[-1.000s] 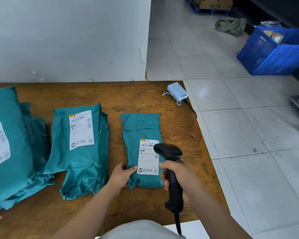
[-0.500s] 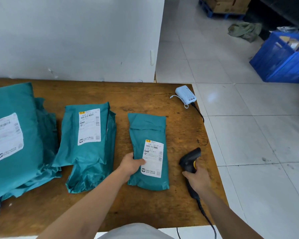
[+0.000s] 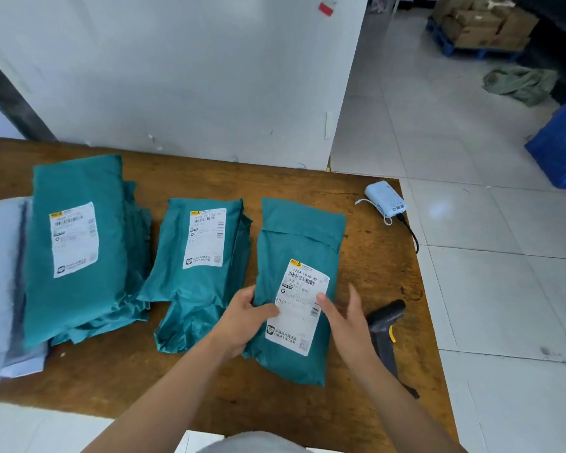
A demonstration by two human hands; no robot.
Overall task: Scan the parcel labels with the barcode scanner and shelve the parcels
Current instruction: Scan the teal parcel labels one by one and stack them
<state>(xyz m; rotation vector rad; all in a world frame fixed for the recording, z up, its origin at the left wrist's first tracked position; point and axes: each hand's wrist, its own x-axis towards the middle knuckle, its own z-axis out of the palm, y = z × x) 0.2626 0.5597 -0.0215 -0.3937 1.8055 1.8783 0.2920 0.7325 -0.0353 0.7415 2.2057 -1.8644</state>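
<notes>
Grips the left edge of the rightmost teal parcel (image 3: 294, 243) with the left hand (image 3: 245, 317), thumb laid on top and reaching onto the white label (image 3: 299, 308), remaining fingers curled around the edge of the bag. Holds the right hand (image 3: 343, 318) unclenched at the parcel's right side, palm turned toward it, fingers straight and spread, thumb at the label's right edge; cannot tell whether actually touching the bag or just above it. Nothing held in that hand. Comes in with both bare forearms from the bottom of the view, converging on the parcel, hands apart with the label between them. Parcel flat on the wooden table (image 3: 209, 387), label up, near the right end. Just right of the right hand, lying on its side on the table and ungripped, the black barcode scanner (image 3: 384, 325) with a yellow trigger. To the left, a second teal parcel (image 3: 203, 282), label up, and beyond that a stack of teal parcels (image 3: 76, 250), also label up. At the far right corner of the table, a pale blue power bank (image 3: 386, 197) with a black cable (image 3: 412, 237) trailing off the edge.
</notes>
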